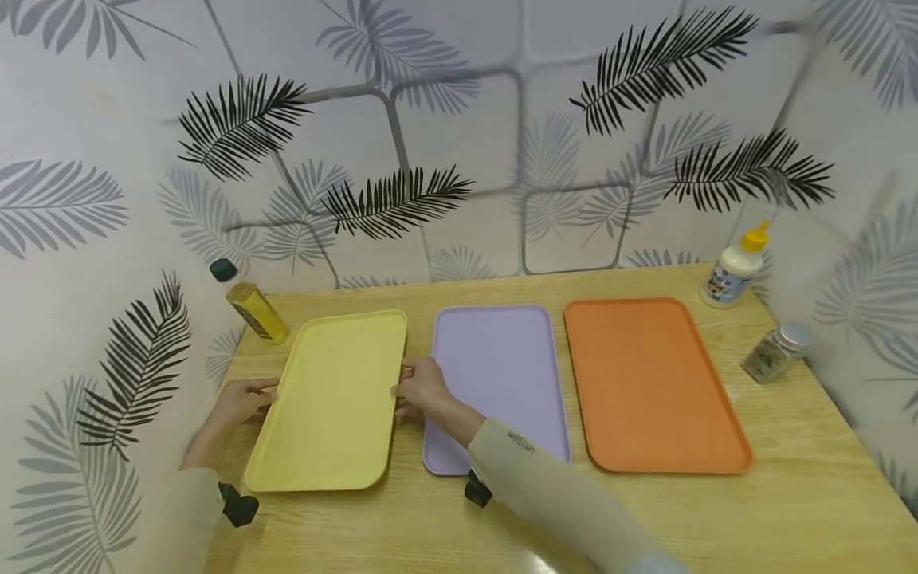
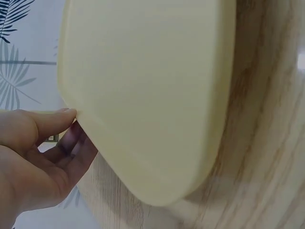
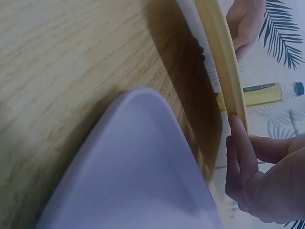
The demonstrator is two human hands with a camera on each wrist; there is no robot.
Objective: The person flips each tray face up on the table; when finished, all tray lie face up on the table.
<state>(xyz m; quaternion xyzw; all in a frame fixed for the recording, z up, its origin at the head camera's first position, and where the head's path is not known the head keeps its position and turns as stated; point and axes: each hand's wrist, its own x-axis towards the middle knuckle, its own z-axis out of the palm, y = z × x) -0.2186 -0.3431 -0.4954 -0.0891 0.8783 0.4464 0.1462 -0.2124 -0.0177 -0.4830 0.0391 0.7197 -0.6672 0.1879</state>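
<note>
A yellow tray (image 1: 337, 399) lies between both hands at the left of the table. My left hand (image 1: 240, 404) pinches its left rim, thumb on top and fingers beneath in the left wrist view. On the opposite rim, my right hand (image 1: 425, 388) grips with the thumb above and fingers under the edge. The right wrist view shows the tray (image 3: 224, 62) raised off the wood, casting a shadow below. Just right of it, a lilac tray (image 1: 495, 359) rests on the table, partly covered by the right forearm.
An orange tray (image 1: 653, 383) lies farther right. Behind the yellow tray stands a yellow bottle with a dark cap (image 1: 258, 311). A white bottle with a yellow nozzle (image 1: 733, 271) and a lidded glass jar (image 1: 777, 353) stand along the right edge. Leaf-patterned walls bound the wooden table (image 1: 430, 526).
</note>
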